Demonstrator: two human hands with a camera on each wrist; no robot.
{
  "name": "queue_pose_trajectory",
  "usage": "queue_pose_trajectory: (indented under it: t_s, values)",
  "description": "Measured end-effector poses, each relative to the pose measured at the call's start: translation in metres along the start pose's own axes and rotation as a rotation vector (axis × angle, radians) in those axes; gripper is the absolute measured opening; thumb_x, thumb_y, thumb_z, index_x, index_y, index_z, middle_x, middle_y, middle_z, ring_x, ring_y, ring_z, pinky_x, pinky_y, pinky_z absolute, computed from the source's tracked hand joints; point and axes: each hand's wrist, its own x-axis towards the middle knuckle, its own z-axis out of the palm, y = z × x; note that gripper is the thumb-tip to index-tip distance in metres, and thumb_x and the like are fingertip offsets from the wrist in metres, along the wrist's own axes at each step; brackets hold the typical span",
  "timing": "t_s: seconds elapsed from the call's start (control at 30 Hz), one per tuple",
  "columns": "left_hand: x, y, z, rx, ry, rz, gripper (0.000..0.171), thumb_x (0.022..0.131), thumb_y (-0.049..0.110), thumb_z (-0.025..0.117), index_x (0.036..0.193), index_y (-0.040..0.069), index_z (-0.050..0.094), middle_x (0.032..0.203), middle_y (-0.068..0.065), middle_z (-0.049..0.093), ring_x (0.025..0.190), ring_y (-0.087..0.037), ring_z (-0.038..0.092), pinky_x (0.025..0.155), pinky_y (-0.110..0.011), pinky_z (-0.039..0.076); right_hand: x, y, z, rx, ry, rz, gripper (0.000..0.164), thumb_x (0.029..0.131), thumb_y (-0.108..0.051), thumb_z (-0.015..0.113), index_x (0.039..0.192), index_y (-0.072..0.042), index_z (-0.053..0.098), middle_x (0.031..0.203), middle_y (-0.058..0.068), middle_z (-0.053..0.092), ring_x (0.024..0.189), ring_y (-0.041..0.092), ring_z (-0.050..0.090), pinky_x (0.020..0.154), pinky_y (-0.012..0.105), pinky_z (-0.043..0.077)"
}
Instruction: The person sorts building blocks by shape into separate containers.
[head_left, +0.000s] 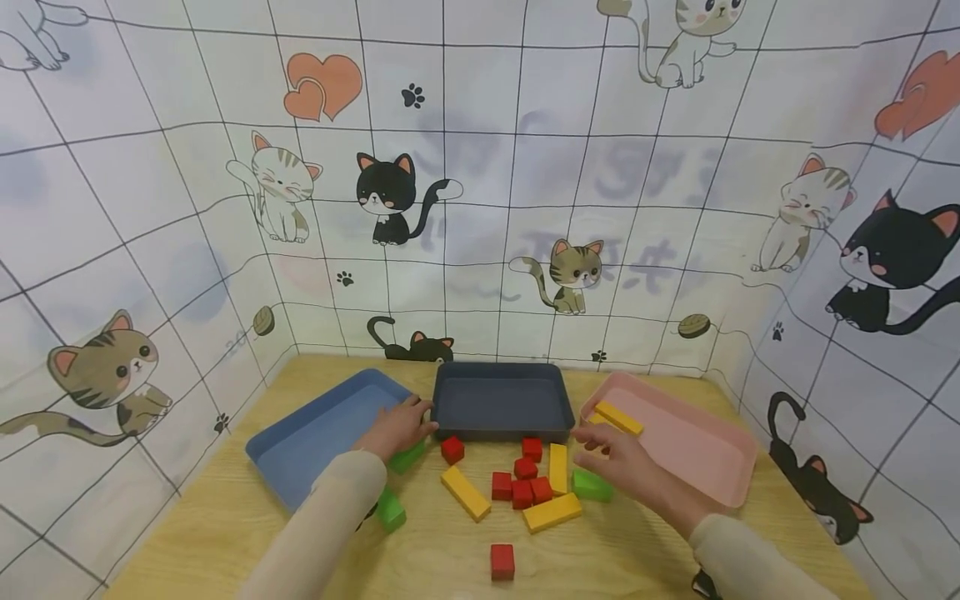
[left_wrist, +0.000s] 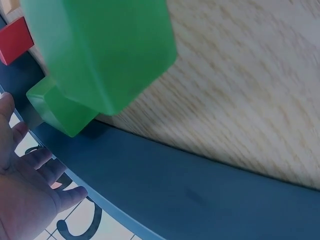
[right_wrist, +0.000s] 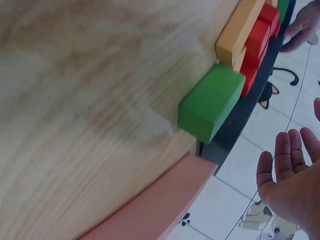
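My left hand (head_left: 405, 423) is over the inner right edge of the blue tray (head_left: 258, 446), beside the dark tray (head_left: 487, 436). In the left wrist view its fingers are loosely spread, holding nothing; whether they touch a rim I cannot tell. Green blocks (head_left: 391, 510) lie under and beside that arm. My right hand (head_left: 611, 450) hovers by the left side of the pink tray (head_left: 697, 433), above a green block (head_left: 592, 485). Its fingers (right_wrist: 282, 152) are relaxed and empty. One yellow block (head_left: 618, 418) is in the pink tray.
Several red cubes (head_left: 522, 493) cluster before the dark tray, with yellow blocks (head_left: 466, 493) around them. A lone red cube (head_left: 502, 562) sits nearer on the wooden table (head_left: 442, 571). Cat-patterned cloth walls (head_left: 480, 192) enclose the back and sides.
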Motion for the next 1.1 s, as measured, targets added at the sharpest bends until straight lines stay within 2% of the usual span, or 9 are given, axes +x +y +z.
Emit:
queue_pose_trajectory:
  t_s: [0.13, 0.27, 0.37, 0.53, 0.73, 1.1]
  values:
    - [0.0, 0.001, -0.001, 0.009, -0.002, 0.006, 0.051, 0.102, 0.038, 0.055, 0.146, 0.012, 0.049, 0.151, -0.019, 0.041, 0.133, -0.043, 0.044, 0.106, -0.072, 0.023, -0.006, 0.0, 0.004, 0.007, -0.03, 0.013, 0.044, 0.094, -0.025, 0.07, 0.132, -0.005, 0.063, 0.128, 0.011, 0.063, 0.105, 0.024, 0.06, 0.09, 0.047, 0.047]
    - [0.001, 0.001, -0.001, 0.021, 0.002, 0.01, 0.051, 0.102, 0.039, 0.055, 0.145, 0.012, 0.049, 0.15, -0.018, 0.042, 0.132, -0.043, 0.045, 0.105, -0.072, 0.025, -0.015, 0.003, 0.007, -0.016, -0.029, -0.081, 0.041, 0.092, -0.021, 0.072, 0.129, -0.005, 0.065, 0.122, 0.012, 0.066, 0.101, 0.028, 0.063, 0.084, 0.046, 0.051]
    - [0.002, 0.0, 0.0, 0.023, -0.004, 0.006, 0.051, 0.102, 0.038, 0.055, 0.145, 0.012, 0.049, 0.15, -0.018, 0.042, 0.133, -0.042, 0.045, 0.105, -0.072, 0.025, -0.021, 0.005, 0.011, -0.004, -0.041, -0.12, 0.038, 0.092, -0.018, 0.073, 0.126, -0.003, 0.066, 0.119, 0.013, 0.068, 0.099, 0.03, 0.064, 0.08, 0.04, 0.053]
    - [0.002, 0.0, 0.0, 0.017, -0.006, 0.004, 0.052, 0.101, 0.038, 0.056, 0.146, 0.013, 0.049, 0.151, -0.018, 0.041, 0.132, -0.043, 0.045, 0.106, -0.072, 0.024, -0.032, 0.01, 0.02, 0.034, -0.099, -0.096, 0.039, 0.092, -0.02, 0.072, 0.125, 0.0, 0.066, 0.116, 0.012, 0.067, 0.1, 0.025, 0.063, 0.081, 0.03, 0.052]
    - [0.001, 0.001, -0.002, 0.014, -0.008, 0.001, 0.052, 0.101, 0.039, 0.056, 0.146, 0.012, 0.049, 0.152, -0.019, 0.04, 0.134, -0.043, 0.044, 0.106, -0.072, 0.024, -0.038, 0.015, 0.032, 0.044, -0.136, -0.086, 0.039, 0.091, -0.022, 0.073, 0.124, -0.001, 0.067, 0.112, 0.007, 0.066, 0.106, 0.026, 0.063, 0.091, 0.031, 0.052]
    - [0.0, 0.002, -0.003, 0.021, -0.005, -0.003, 0.052, 0.101, 0.038, 0.056, 0.146, 0.012, 0.049, 0.151, -0.019, 0.041, 0.133, -0.044, 0.044, 0.107, -0.071, 0.024, -0.039, 0.017, 0.04, 0.004, -0.176, -0.019, 0.038, 0.091, -0.025, 0.074, 0.124, -0.008, 0.068, 0.115, 0.002, 0.064, 0.106, 0.027, 0.061, 0.09, 0.035, 0.052]
